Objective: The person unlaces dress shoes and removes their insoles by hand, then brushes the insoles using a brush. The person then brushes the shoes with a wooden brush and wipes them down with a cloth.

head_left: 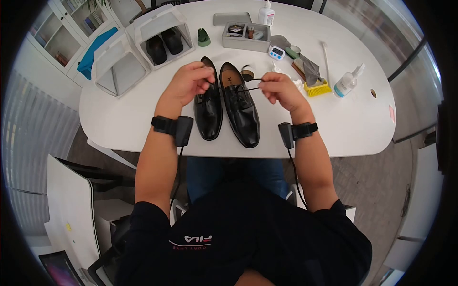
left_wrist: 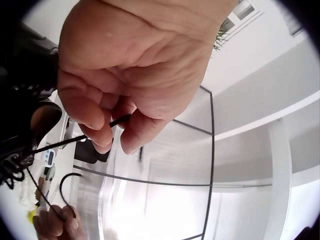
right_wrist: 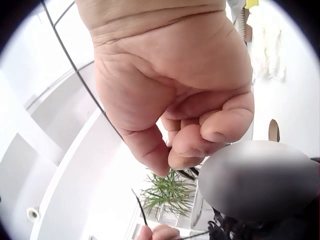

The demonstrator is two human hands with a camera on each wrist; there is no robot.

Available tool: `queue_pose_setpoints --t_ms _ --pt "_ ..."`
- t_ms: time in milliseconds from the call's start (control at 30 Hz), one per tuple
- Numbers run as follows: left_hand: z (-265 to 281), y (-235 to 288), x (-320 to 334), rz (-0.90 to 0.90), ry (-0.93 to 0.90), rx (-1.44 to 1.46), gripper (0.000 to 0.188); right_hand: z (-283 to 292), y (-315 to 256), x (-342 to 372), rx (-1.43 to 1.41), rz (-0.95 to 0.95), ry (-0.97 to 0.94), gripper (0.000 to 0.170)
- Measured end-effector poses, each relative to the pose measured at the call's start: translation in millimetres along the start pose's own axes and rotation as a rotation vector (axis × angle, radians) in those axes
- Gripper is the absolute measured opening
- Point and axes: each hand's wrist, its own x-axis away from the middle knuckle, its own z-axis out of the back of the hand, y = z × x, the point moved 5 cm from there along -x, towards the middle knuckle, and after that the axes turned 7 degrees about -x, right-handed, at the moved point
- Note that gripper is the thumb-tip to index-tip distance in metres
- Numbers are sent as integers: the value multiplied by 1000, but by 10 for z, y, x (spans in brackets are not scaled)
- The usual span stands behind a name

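Pinching black laces [head_left: 250, 89] — left hand [head_left: 192, 82], right hand [head_left: 282, 90] raised apart, fingers curled.

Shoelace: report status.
Left grip pinches black shoelace; right grip pinches its other side. Shoes side by side on table. No obstruction seen.

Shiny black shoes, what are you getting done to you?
Somebody is holding the shoelace of the shoe on the right. The left hand pinches one end and the right hand pinches the other side, so the lace stretches out both ways. No bow is tied in it right now. The other shoe sits beside it on the white table, toes pointing at the person.
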Motion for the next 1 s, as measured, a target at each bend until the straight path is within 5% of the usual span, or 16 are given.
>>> queue_pose_setpoints --t_ms 233,333,367,433,500,600,700,1000 --pt "676 -382 252 -6 217 103 9 711 236 246 -225 -17 267 12" --pt "996 -557 494 147 752 -197 30 937 276 414 436 -107 724 31" --pt "984 -602 514 148 756 -195 30 910 295 423 438 -107 720 31" --pt "856 -339 766 -402 1249 -1001 34 658 58 567 1000 324 951 31" --pt "400 -236 703 -427 894 -761 22 306 39 491 893 540 825 19" --pt "-406 -219 543 -565 442 -776 16 -337 -19 362 845 492 453 16" --pt "-729 -416 323 -443 368 -1075 22 -635 110 204 907 424 344 19" --pt "-873 -598 407 -221 479 -916 36 -534 233 4 779 154 276 24"
